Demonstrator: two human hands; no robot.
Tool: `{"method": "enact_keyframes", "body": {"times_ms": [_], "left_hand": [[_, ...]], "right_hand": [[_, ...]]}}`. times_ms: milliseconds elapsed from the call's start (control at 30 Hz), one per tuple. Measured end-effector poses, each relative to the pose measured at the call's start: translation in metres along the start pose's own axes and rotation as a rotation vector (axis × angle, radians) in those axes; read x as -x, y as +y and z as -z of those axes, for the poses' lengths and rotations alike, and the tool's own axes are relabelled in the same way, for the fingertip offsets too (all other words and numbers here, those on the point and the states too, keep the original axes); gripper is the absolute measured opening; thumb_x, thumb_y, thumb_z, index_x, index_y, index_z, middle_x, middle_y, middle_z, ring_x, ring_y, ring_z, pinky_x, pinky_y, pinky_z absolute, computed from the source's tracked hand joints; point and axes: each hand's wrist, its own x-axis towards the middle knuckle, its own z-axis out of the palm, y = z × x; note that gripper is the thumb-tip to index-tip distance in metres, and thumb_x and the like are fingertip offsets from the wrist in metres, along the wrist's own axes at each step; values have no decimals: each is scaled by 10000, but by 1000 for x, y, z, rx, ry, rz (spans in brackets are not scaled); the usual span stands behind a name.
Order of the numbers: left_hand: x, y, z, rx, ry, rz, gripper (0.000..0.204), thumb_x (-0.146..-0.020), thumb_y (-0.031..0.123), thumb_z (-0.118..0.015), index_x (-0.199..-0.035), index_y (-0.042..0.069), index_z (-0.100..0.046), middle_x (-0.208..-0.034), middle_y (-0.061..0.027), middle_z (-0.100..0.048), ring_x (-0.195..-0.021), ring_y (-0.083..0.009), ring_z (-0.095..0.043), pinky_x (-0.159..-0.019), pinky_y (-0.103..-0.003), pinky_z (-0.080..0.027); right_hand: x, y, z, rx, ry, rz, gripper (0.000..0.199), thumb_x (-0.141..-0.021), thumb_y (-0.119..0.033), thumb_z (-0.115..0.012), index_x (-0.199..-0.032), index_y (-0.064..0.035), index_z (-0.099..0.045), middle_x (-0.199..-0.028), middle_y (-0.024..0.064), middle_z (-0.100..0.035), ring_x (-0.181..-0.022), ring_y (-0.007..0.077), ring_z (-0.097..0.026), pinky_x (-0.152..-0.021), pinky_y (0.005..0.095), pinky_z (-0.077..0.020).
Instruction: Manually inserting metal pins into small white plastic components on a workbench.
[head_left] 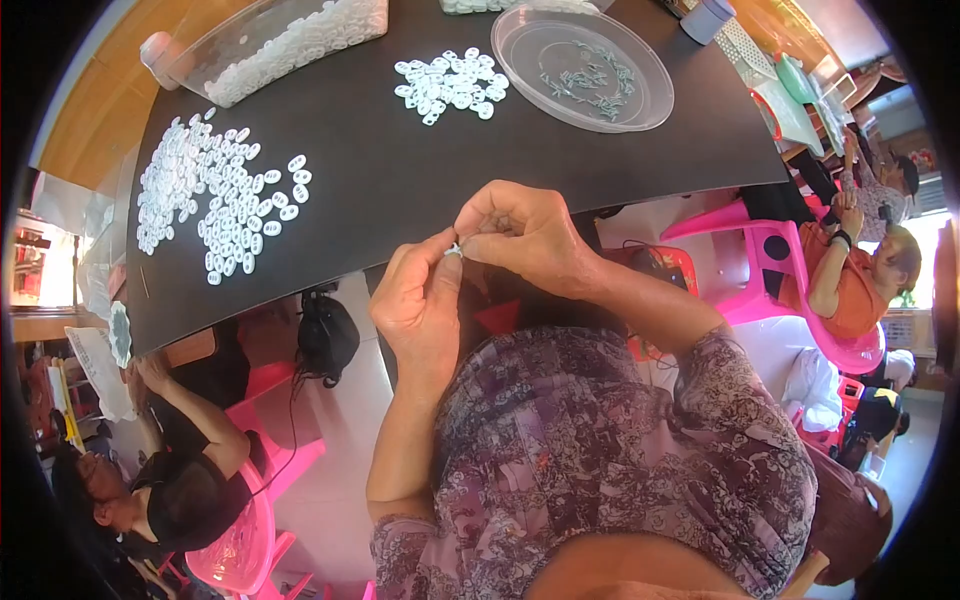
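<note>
You are in what looks like a small handwork workshop, since heaps of small white oval pieces [452, 85] cover parts of your dark table [350, 170] and other people [190, 500] sit nearby on pink plastic chairs [240, 550].

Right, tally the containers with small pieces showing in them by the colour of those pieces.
White pieces: 2, the long tub and the cut-off container at the top edge
Grey-green pieces: 1, the round tray
Total: 3
</note>
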Motion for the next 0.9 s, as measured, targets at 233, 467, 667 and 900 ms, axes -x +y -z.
{"method": "enact_keyframes", "body": {"times_ms": [233,467,667,900], "left_hand": [[1,1,-2,-125,-8,-82,184,-767,-86,-584,-936,-34,-639,-751,-80,-581,-660,-138,-555,-604,-252,-448],[-3,0,2,-135,-3,-13,153,-788,-57,-590,-934,-47,-634,-751,-71,-573,-649,-128,-549,-583,-254,-447],[-10,1,-1,204,74,154,168,-821,9,-629,-978,-50,-638,-757,-24,-595,-607,-64,-519,-544,-184,-445],[-10,-2,-1,233,64,221,170,-823,-13,-607,-987,-49,-633,-784,-18,-544,-653,-71,-513,-573,-197,-437]], "right_hand": [[0,3,-2,-65,-3,-46,96,-795,29,-598,-872,38,-542,-767,64,-590,-643,111,-589,-574,255,-492],[-8,-1,-3,58,2,-32,98,-780,14,-618,-866,9,-571,-792,30,-600,-746,71,-564,-663,225,-468],[-12,-10,3,57,-33,-18,113,-803,-28,-611,-906,6,-579,-814,21,-604,-742,67,-564,-665,225,-466],[-13,-6,2,136,-24,-79,95,-813,-50,-594,-885,12,-589,-794,20,-604,-752,61,-557,-670,221,-459]]}}
